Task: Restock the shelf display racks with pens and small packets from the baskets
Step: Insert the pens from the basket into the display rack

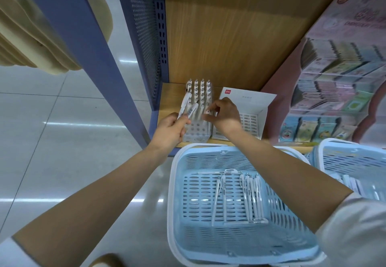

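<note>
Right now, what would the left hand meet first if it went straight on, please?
Probably the white pen rack: the left hand grips pens aimed at its rows, though depth is unclear.

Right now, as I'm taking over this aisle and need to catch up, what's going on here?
A person is filling the white pen rack on the low shelf. The left hand holds a few spare pens, while the fingers of the right hand seem to pinch a single pen at the rack's middle rows. The back rows are filled; the front holes are empty. More loose pens lie in the blue basket below.
</note>
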The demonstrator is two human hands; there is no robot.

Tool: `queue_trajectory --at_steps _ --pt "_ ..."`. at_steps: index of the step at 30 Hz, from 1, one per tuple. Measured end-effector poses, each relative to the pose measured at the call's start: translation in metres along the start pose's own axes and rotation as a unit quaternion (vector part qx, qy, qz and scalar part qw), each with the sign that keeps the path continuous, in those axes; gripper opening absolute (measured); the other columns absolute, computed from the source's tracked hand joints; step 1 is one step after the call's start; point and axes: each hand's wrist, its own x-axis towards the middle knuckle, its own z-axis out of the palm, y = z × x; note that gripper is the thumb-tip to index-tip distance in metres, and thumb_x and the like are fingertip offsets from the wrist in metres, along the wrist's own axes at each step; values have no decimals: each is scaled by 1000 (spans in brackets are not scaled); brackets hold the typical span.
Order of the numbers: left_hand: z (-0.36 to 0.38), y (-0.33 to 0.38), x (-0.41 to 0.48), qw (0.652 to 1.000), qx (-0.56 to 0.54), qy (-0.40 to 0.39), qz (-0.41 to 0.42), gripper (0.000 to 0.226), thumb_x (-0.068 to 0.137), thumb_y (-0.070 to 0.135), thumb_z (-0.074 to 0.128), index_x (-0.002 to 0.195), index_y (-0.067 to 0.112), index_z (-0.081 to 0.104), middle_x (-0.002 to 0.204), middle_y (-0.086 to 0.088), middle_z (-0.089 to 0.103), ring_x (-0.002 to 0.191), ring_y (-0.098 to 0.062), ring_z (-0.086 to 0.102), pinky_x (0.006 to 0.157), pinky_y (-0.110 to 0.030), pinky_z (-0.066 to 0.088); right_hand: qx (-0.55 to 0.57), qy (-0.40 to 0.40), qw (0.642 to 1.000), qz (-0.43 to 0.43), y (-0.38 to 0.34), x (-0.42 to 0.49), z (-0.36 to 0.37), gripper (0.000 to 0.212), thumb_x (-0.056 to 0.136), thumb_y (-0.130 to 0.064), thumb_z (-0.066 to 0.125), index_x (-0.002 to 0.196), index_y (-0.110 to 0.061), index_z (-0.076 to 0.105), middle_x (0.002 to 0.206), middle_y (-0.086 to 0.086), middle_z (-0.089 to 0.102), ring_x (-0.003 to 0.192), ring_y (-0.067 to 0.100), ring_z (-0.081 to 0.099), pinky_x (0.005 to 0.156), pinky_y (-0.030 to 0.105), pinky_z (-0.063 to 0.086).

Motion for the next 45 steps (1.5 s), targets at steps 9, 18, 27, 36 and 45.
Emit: queue_trajectory --at_steps 9,18,27,36,45 --pt "9 1 2 997 37 -29 65 15 97 30 57 103 18 62 65 4 46 43 -3 35 43 -15 29 368 -124 921 30 -22 -19 -33 25 86 -30 69 79 -6 66 67 3 66 57 13 57 60 26 48" --pt "13 8 1 997 50 -8 66 26 99 34 52 109 12 61 69 2 45 52 -5 40 43 -12 32 418 -153 894 45 -39 -16 -39 10 86 -21 69 84 -11 68 72 3 68 71 17 66 70 27 54" --pt "-2 6 5 998 31 50 37 28 103 29 41 86 21 62 65 2 38 50 -9 31 44 -20 26 314 15 949 -13 -14 3 -67 15 89 -8 64 103 -5 69 80 0 66 67 6 64 70 16 51" --pt "0 1 3 1000 4 10 14 26 102 28 44 91 18 66 64 2 39 51 -9 29 42 -17 23 97 52 984 -141 -8 -7 -13 12 81 -11 73 93 -15 73 92 4 67 71 15 61 73 24 50" --pt "-4 2 6 1000 -7 8 7 27 103 29 43 93 16 65 63 1 38 51 -10 27 40 -17 22 77 54 987 -131 -7 2 -13 13 81 -17 73 94 -15 74 92 3 70 73 12 58 74 23 48"
